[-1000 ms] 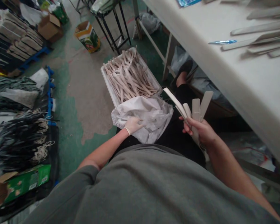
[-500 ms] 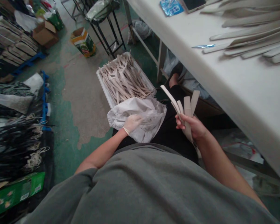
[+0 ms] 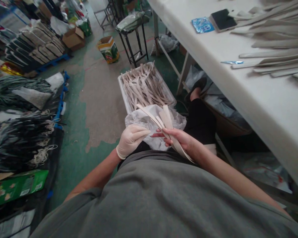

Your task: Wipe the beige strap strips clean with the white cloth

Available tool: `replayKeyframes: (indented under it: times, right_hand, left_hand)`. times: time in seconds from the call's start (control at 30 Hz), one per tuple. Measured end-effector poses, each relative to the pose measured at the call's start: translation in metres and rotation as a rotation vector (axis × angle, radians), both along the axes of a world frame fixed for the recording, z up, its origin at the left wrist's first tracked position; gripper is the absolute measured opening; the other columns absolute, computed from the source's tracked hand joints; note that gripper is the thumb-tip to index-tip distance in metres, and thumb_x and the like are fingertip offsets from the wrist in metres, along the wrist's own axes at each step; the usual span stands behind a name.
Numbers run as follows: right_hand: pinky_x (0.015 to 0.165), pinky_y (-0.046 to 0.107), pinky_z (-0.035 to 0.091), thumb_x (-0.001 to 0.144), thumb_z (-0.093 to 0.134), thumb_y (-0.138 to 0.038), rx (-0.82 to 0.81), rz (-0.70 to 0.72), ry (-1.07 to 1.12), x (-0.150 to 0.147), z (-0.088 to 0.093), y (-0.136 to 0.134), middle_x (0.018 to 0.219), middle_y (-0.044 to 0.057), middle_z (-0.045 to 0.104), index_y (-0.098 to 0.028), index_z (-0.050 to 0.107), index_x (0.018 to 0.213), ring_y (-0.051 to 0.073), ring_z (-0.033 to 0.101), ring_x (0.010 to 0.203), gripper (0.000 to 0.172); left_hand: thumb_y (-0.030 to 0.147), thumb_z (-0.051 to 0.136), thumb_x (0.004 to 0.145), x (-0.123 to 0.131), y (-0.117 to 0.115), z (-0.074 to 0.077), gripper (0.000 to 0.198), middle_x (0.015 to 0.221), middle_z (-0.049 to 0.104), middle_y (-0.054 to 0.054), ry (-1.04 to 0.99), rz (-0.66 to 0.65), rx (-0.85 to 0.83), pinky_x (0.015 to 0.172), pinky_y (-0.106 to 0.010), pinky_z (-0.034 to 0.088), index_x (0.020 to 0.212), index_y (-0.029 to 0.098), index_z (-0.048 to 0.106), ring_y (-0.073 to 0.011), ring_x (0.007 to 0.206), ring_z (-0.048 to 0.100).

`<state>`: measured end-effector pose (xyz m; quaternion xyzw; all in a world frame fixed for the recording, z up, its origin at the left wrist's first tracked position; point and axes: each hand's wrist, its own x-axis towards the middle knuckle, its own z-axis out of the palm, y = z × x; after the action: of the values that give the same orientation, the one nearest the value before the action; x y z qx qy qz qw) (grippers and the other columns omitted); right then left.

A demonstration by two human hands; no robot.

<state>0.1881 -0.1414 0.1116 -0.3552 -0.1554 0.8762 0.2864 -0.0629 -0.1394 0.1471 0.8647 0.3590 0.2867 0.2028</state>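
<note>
My right hand [image 3: 180, 138] is closed around several flat beige strips [image 3: 167, 119], their ends fanned out above the fingers and their tails trailing toward my waist. My left hand [image 3: 132, 138] wears a thin white glove. Its fingers are pressed together, with the tips close to the right fingertips; anything pinched in them is too small or hidden to name. Beneath both hands, a white woven sack [image 3: 149, 114] lies over my lap. Just beyond it stands a white plastic basket [image 3: 123, 89] filled with a heap of similar strips [image 3: 146, 86].
On the white table [image 3: 263, 109] at right lie more beige strips [image 3: 275, 43], a phone [image 3: 223, 19] and a blue packet [image 3: 202, 24]. Bundles of dark cords [image 3: 17, 142] rest at left. A stool [image 3: 132, 28] and a carton [image 3: 109, 49] stand farther off.
My right hand has brought the strips leftward over the sack. The left hand has come off the sack and drawn back left, close to the right one. The view has shifted left.
</note>
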Motion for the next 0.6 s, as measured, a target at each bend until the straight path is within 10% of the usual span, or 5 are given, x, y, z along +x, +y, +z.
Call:
replayKeyframes:
  times: [0.37, 0.6]
  right_hand:
    - [0.048, 0.022, 0.05, 0.082, 0.071, -0.023, 0.218, -0.054, -0.3, -0.02, 0.037, 0.015, 0.094, 0.008, 0.078, -0.015, 0.078, 0.083, 0.004, 0.042, 0.042, 0.01]
    - [0.045, 0.021, 0.046, 0.074, 0.079, -0.024, 0.157, -0.038, -0.308, -0.018, 0.028, -0.005, 0.079, 0.003, 0.072, -0.016, 0.077, 0.087, 0.005, 0.042, 0.043, 0.016]
  left_hand:
    - [0.02, 0.049, 0.1, -0.006, -0.014, -0.022, 0.03, 0.083, 0.075, -0.002, 0.127, 0.033, 0.192, 0.098, -0.034, 0.049, 0.121, 0.024, 0.071, -0.0135, 0.079, 0.069]
    - [0.02, 0.048, 0.099, -0.003, -0.008, -0.027, 0.033, 0.081, 0.072, -0.002, 0.12, -0.025, 0.151, 0.098, -0.036, 0.049, 0.121, 0.026, 0.072, -0.0153, 0.078, 0.067]
